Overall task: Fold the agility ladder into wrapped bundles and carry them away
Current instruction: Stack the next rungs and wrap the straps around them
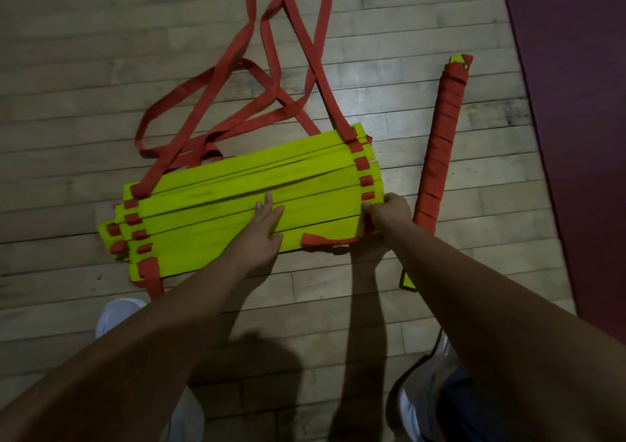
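Down on the wooden floor (67, 103), the ladder (237, 184) lies gathered into a loose stack of yellow rungs. Its red straps (257, 79) trail away in loops toward the top of the view. The left hand (264, 228) rests flat on the middle of the stack, fingers straight and close together. The right hand (389, 214) grips the stack's right end, fingers curled round the rungs' edge. Just beside that hand lies a long bundle (440, 143) wound in red strap. A pale shoe (117, 313) shows under the left forearm.
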A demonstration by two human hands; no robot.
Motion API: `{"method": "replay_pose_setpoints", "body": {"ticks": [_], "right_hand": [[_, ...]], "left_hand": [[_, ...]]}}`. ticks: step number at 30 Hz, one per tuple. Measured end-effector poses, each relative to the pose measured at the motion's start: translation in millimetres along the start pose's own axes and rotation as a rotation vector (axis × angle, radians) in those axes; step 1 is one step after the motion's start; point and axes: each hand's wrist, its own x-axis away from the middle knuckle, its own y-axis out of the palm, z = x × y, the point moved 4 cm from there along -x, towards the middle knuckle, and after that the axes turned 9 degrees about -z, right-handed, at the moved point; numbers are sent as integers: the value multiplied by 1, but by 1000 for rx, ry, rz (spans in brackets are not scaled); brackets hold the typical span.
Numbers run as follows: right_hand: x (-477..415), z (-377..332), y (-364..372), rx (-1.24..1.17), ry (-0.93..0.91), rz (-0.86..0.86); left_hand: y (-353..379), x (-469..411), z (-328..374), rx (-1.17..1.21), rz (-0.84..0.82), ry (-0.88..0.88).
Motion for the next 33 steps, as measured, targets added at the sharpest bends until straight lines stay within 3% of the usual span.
{"method": "replay_pose_setpoints", "body": {"ticks": [3,8,12,17,21,24,27,33], "right_hand": [[21,-14,-16,-67,-167,-1],[88,-73,-40,-209,-421,-67],[161,-136,-61,-195,-629,-155],[287,-207,-86,13,-959,-310],[377,-228,-102,435,-1142,-286],[427,-222,-110,674,-1209,-221],[455,-201,-114,792,-1238,-125],[453,-158,-134,497,-1121,-12]], "left_hand": [[-12,10,13,107,62,-1],[-72,40,64,73,238,-34],[-128,79,118,18,271,-12],[-200,159,196,36,453,259],[-235,251,256,-272,549,478],[-241,300,273,-642,561,596],[-231,328,261,-825,514,536],[-201,362,242,-873,665,591]]}}
